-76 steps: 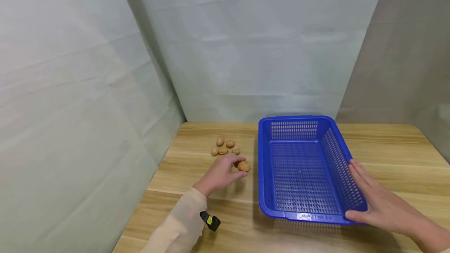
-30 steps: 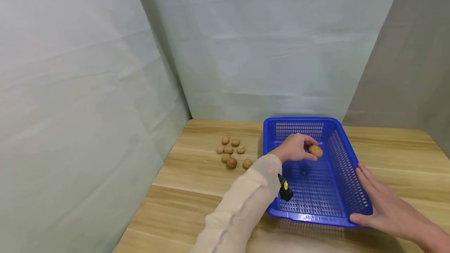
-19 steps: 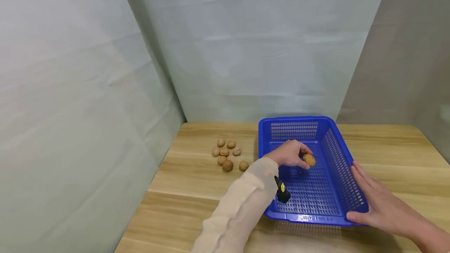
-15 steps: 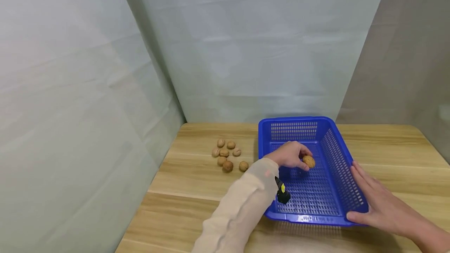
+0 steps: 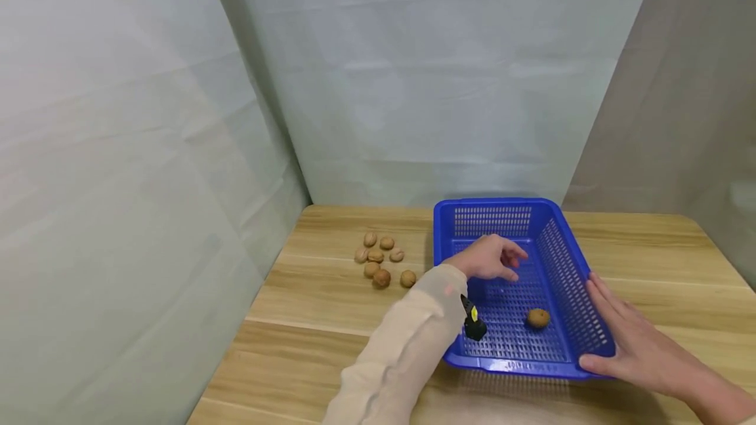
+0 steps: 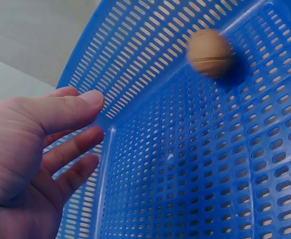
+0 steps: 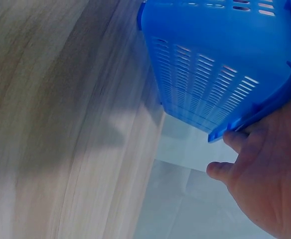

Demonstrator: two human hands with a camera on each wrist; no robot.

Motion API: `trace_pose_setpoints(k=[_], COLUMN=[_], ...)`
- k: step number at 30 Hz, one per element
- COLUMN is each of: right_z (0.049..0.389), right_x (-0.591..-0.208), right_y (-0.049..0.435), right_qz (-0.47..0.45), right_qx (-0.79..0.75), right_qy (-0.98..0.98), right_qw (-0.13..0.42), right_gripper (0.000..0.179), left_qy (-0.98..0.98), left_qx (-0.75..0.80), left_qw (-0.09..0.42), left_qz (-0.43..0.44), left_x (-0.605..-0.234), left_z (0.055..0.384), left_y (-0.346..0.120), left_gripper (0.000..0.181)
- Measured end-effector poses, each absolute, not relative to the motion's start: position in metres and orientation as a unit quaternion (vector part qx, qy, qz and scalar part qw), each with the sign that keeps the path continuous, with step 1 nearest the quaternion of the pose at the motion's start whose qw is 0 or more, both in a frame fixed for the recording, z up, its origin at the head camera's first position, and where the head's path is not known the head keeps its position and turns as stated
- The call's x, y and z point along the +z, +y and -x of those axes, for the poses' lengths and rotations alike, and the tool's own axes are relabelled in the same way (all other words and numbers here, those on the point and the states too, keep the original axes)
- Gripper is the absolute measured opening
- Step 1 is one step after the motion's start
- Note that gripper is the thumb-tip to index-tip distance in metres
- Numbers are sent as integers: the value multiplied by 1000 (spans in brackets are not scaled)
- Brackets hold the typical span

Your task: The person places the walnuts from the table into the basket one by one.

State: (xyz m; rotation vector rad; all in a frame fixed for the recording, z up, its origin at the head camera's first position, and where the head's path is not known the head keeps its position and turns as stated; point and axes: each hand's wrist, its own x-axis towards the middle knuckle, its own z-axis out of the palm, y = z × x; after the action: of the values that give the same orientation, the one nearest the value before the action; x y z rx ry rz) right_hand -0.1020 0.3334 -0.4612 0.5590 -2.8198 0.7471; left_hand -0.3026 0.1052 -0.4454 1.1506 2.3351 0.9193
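A single walnut (image 5: 537,319) lies on the floor of the blue plastic basket (image 5: 501,364), towards its front right. My left hand (image 5: 489,258) hovers inside the basket, behind that walnut and apart from it. Thumb and fingers are spread with nothing between them, as the left wrist view also shows; there the walnut (image 6: 209,53) looks slightly blurred. At the basket's front right corner rests my right hand (image 5: 634,343), its fingers straight along the right rim and its thumb on the front rim. In the right wrist view, the right hand (image 7: 267,172) touches the rim from outside.
Several walnuts (image 5: 375,255) lie loosely grouped on the wooden table (image 5: 295,340), left of the basket. One walnut (image 5: 408,279) sits nearer the basket, just left of my sleeve (image 5: 407,340). Pale sheets (image 5: 425,84) hang behind the table and at its left.
My left hand carried a walnut from the table into the basket and let it go. The walnut moved towards the front right. My right hand stayed on the rim.
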Motion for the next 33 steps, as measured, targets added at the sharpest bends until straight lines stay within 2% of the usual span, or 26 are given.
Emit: trace_pose_setpoints(k=[5, 17, 26, 33], right_z=[101, 106, 105, 105], right_x=[-461, -462, -460, -458], right_y=[334, 336, 333, 332], right_qz=[-187, -215, -199, -185], right_qx=[254, 245, 254, 265], right_qy=[-945, -939, -941, -943], right_qw=[84, 113, 100, 85], right_gripper=[116, 118, 118, 118], left_qy=[813, 815, 814, 809], left_qx=[359, 361, 367, 386], left_qw=[215, 194, 198, 155], left_qz=[-404, -410, -405, -415], left_x=[-444, -447, -445, -425], left_z=[304, 309, 310, 308], left_y=[106, 107, 104, 100], left_gripper=[48, 48, 47, 47])
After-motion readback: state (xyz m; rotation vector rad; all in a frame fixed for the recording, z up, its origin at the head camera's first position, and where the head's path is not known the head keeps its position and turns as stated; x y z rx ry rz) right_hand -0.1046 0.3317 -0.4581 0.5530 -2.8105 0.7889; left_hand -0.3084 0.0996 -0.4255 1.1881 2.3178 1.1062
